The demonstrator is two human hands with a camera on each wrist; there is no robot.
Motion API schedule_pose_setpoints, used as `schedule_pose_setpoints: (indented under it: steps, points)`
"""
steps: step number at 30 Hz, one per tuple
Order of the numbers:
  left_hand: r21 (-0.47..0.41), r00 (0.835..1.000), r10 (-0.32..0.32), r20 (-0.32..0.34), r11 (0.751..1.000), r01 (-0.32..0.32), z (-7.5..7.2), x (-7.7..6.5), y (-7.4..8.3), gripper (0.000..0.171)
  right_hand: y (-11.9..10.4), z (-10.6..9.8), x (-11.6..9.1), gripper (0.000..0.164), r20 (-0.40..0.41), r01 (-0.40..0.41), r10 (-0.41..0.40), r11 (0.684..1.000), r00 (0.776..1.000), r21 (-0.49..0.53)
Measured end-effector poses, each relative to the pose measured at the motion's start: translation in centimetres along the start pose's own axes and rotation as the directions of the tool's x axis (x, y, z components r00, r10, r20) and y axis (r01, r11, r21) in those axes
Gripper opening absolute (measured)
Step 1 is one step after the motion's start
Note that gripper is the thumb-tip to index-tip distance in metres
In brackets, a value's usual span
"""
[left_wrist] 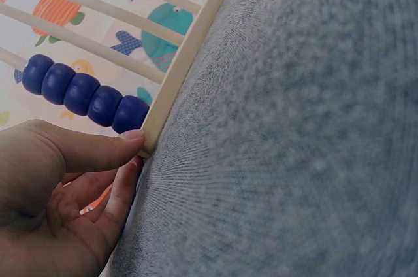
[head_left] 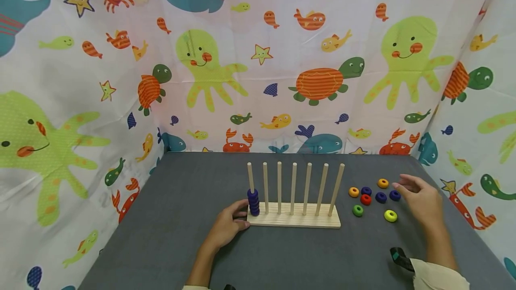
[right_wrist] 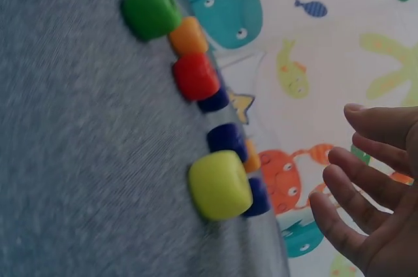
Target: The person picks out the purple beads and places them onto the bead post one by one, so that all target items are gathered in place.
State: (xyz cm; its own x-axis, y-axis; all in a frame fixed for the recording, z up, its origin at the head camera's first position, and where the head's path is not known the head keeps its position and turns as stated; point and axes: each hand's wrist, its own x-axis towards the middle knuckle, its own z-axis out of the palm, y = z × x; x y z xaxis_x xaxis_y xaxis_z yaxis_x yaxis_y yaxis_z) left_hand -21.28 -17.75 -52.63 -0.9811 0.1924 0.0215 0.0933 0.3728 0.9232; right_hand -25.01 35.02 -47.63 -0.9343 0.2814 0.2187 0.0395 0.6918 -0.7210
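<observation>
A wooden peg rack [head_left: 293, 221] with a row of upright dowels stands on the table. Several dark blue beads [head_left: 253, 202] are stacked on its leftmost dowel. My left hand [head_left: 226, 223] holds the left end of the base, and in the left wrist view the thumb [left_wrist: 108, 149] presses on its corner. To the right of the rack lie loose beads: green [head_left: 357, 210], red [head_left: 365, 199], yellow [head_left: 390, 215], orange [head_left: 383, 183] and blue [head_left: 380, 198]. Beside the rightmost blue bead [head_left: 395, 195] is my right hand [head_left: 419, 198], its fingers loosely bent and holding nothing.
A grey cloth [head_left: 169, 245] covers the table. Behind it and along both sides hangs a white curtain [head_left: 258, 129] printed with sea animals. A black strap piece [head_left: 401, 259] shows at the right sleeve [head_left: 439, 276].
</observation>
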Motion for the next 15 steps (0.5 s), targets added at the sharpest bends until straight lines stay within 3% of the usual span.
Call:
schedule_pose_setpoints:
  steps: [6,15]
  points:
    - [0.003,1.0,-0.001,-0.004,1.0,0.001,0.0,0.0,0.0,0.065,1.7,0.2,0.3,0.074,0.113,-0.063,0.063,0.998,0.992,-0.011]
    - [-0.003,1.0,0.0,-0.001,1.0,0.0,0.0,0.0,-0.1,0.066,3.2,0.4,0.7,0.085,0.251,-0.144,0.137,0.99,0.958,0.01]
